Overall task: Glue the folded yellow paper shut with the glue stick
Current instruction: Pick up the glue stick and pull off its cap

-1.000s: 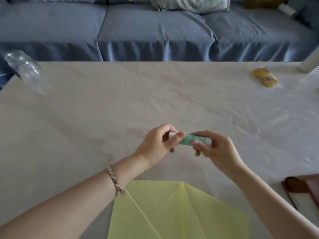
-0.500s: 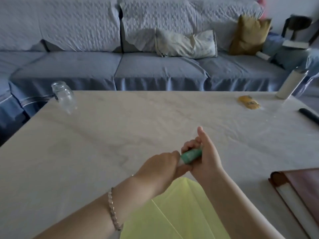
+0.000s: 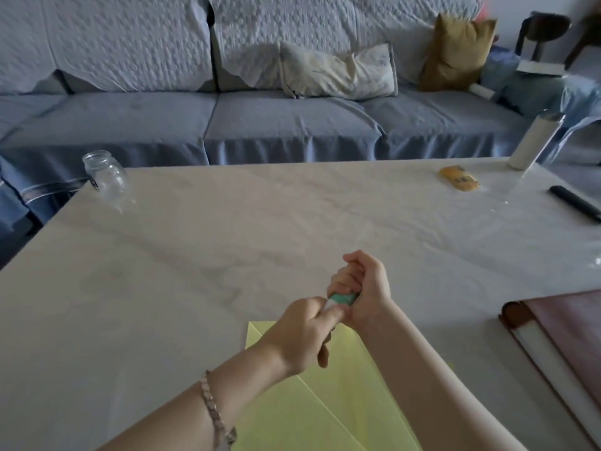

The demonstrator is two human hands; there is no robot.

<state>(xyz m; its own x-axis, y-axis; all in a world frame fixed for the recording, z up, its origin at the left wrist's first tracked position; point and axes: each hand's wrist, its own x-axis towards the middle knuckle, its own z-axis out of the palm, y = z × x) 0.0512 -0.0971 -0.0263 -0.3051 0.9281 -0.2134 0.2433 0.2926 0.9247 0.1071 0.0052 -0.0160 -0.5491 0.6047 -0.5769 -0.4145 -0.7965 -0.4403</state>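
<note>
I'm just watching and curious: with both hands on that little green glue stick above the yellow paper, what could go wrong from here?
1. Both hands, left hand and right hand, grip the short glue stick; it could slip and drop onto the yellow paper, possibly smearing glue where it isn't wanted.
2. Nothing holds the paper down, so it may shift when glue is applied.

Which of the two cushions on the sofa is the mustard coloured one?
The upright cushion at the sofa's right end; the other, a pale pillow, lies slumped nearer the middle.
</note>
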